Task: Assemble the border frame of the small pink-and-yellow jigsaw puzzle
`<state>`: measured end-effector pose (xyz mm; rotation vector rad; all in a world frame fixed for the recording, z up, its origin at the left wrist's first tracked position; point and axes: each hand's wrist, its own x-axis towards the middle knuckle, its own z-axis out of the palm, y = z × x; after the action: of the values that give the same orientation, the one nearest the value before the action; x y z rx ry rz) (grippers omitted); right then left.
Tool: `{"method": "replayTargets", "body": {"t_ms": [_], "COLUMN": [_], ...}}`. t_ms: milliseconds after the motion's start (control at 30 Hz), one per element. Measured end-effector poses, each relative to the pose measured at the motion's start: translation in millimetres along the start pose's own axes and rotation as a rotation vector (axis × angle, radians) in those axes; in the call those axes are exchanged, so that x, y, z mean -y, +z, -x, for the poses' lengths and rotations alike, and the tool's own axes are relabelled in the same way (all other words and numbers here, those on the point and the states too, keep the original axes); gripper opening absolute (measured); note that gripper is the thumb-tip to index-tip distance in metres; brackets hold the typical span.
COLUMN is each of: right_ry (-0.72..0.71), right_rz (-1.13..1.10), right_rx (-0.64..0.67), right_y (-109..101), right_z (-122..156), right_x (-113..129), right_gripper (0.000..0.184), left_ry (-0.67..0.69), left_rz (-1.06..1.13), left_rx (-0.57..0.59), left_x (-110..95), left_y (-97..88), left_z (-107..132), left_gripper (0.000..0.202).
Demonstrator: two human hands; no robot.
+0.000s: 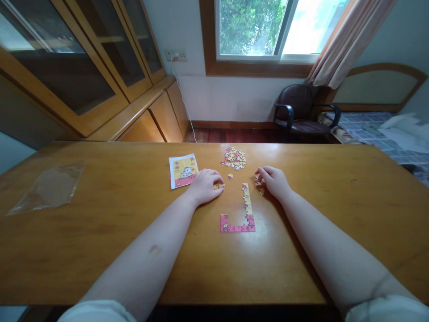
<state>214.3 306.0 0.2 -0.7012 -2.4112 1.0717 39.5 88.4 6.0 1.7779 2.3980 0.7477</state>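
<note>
My left hand (205, 186) rests on the table with its fingers curled round a few yellow puzzle pieces (218, 185). On the other side, my right hand (274, 180) bends its fingers down over a small group of loose pieces (261, 191); its fingertips are partly hidden, so what they pinch is unclear. Between and below the hands lies a joined puzzle border (237, 228), pink along the bottom and yellow up the right side. A single loose piece (230, 176) sits above it. Farther back is a pile of mixed puzzle pieces (235, 158).
A printed reference picture (182, 170) lies beside my left hand, which touches or overlaps its edge. A clear plastic bag (50, 188) is on the left of the wooden table (134, 264). Beyond the table stand a cabinet (140, 120) and an office chair (298, 109).
</note>
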Motion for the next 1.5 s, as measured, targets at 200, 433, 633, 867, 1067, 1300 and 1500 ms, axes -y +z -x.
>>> {"method": "replayTargets", "body": {"t_ms": [200,433,633,867,1067,1300,1500], "right_ry": [-0.006,0.036,0.032,0.047,0.068,0.086,0.084], "right_rz": [-0.013,-0.044,-0.058,-0.067,-0.079,-0.075,-0.075], "right_rx": [-0.007,-0.056,-0.075,-0.085,-0.134,-0.140,-0.151], "right_y": [0.9,0.0,1.1,1.5,2.0,1.5,0.6], "right_z": [0.3,-0.3,-1.4,-1.5,-2.4,-2.4,-2.6], "right_x": [0.6,-1.6,-3.4,-2.4,-2.7,-3.5,-3.4], "right_gripper": [0.044,0.045,0.044,0.045,0.045,0.046,0.046], "left_ry": [0.005,-0.031,-0.028,-0.019,-0.009,0.001,-0.016], "left_rz": [0.047,0.017,-0.021,-0.006,0.009,0.007,0.048], "left_rx": [0.017,-0.003,0.013,-0.012,-0.010,-0.012,-0.015], "left_x": [1.5,8.8,7.1,3.7,5.3,4.9,4.2], "left_y": [3.3,-6.1,-5.7,-1.4,0.2,1.0,-1.7], "left_z": [-2.8,1.4,3.5,1.9,1.4,1.8,0.8], "left_gripper": [0.012,0.015,0.012,0.014,0.014,0.014,0.013]}}
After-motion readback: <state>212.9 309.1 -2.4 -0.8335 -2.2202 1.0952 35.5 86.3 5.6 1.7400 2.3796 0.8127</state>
